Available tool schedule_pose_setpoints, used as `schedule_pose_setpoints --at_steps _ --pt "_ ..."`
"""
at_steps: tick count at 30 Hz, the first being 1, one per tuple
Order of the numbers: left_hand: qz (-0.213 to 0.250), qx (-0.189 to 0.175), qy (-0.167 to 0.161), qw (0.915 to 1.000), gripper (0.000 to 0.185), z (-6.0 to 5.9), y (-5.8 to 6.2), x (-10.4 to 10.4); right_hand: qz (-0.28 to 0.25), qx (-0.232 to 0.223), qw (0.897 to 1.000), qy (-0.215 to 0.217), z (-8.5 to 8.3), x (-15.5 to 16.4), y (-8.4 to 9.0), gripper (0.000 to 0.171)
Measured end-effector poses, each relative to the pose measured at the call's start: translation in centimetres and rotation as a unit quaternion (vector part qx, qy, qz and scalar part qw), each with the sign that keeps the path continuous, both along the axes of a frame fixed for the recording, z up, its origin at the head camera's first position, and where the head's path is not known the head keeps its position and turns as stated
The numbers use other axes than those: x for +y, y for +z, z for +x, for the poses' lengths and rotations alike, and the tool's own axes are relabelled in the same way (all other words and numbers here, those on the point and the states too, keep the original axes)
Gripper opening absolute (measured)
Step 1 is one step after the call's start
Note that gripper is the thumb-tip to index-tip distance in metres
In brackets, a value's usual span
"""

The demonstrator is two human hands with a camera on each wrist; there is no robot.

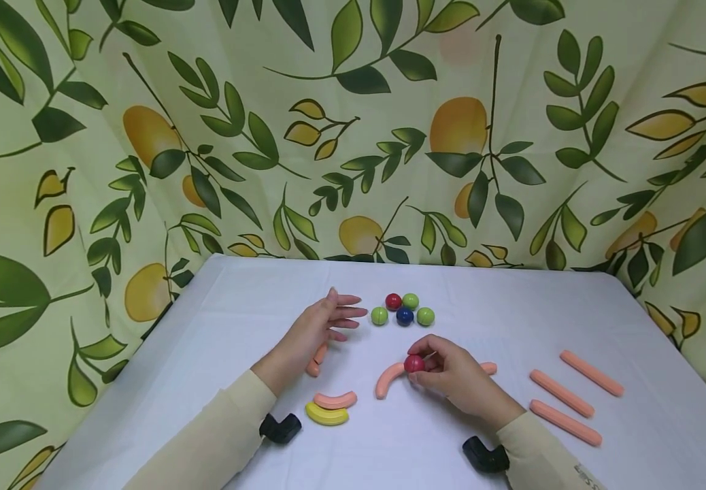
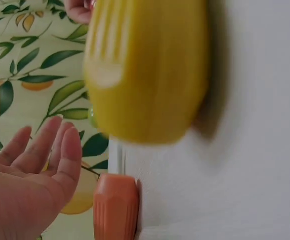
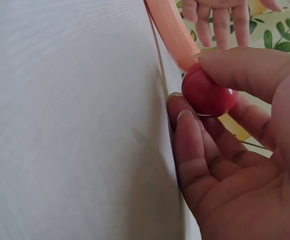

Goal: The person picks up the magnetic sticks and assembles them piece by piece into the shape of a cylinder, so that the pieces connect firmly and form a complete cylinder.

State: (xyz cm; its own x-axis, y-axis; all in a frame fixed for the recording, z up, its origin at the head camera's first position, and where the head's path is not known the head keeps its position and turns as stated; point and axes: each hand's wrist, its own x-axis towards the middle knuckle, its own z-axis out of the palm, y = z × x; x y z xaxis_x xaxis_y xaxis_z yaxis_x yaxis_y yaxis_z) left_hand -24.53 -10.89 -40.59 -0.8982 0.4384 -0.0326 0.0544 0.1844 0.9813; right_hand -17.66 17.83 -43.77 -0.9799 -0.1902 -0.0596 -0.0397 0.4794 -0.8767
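A red ball point(image 1: 414, 363) is pinched between thumb and fingertips of the right hand point(image 1: 460, 381) and held against the upper end of a curved orange piece point(image 1: 388, 380) lying on the white table point(image 1: 500, 306), near the middle. The left hand point(image 1: 310, 337) is held flat with straight fingers, nothing gripped, above a short orange piece point(image 1: 316, 359) left of centre. Just right of its fingertips, a cluster of five balls point(image 1: 403, 310) is seen farther back: red, blue and three green. Nearer, a yellow curved piece point(image 1: 326, 414) is laid touching an orange curved one point(image 1: 335, 399). Three straight orange rods point(image 1: 564, 393) are spread at the right.
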Motion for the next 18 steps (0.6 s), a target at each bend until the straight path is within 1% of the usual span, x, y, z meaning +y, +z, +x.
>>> schedule_pose_setpoints --at_steps 4,7,11,14,16,18 --pt "0.004 0.004 0.004 1.0 0.086 -1.0 0.3 0.2 0.013 0.001 1.0 -0.006 0.0 0.0 -0.1 0.035" --pt "0.0 0.005 0.008 1.0 0.083 -1.9 0.3 0.5 0.025 0.002 1.0 -0.01 -0.1 0.0 -0.1 0.035" --pt "-0.031 0.004 0.031 0.999 0.075 -3.1 -0.1 1.4 0.03 0.004 0.999 -0.01 -0.2 0.0 -0.2 0.034" --pt "-0.054 -0.005 0.05 0.9973 0.068 -3.7 -0.3 2.2 0.03 0.007 1.0 -0.007 -0.2 0.0 -0.2 0.034" --pt "-0.062 -0.01 0.055 0.9965 0.066 -4.0 -0.5 2.7 0.031 0.009 0.999 -0.005 -0.2 0.0 -0.2 0.034" --pt "-0.077 -0.012 0.05 0.9957 0.062 -4.1 -0.7 3.1 0.034 0.013 0.999 -0.002 -0.1 0.0 -0.2 0.034"
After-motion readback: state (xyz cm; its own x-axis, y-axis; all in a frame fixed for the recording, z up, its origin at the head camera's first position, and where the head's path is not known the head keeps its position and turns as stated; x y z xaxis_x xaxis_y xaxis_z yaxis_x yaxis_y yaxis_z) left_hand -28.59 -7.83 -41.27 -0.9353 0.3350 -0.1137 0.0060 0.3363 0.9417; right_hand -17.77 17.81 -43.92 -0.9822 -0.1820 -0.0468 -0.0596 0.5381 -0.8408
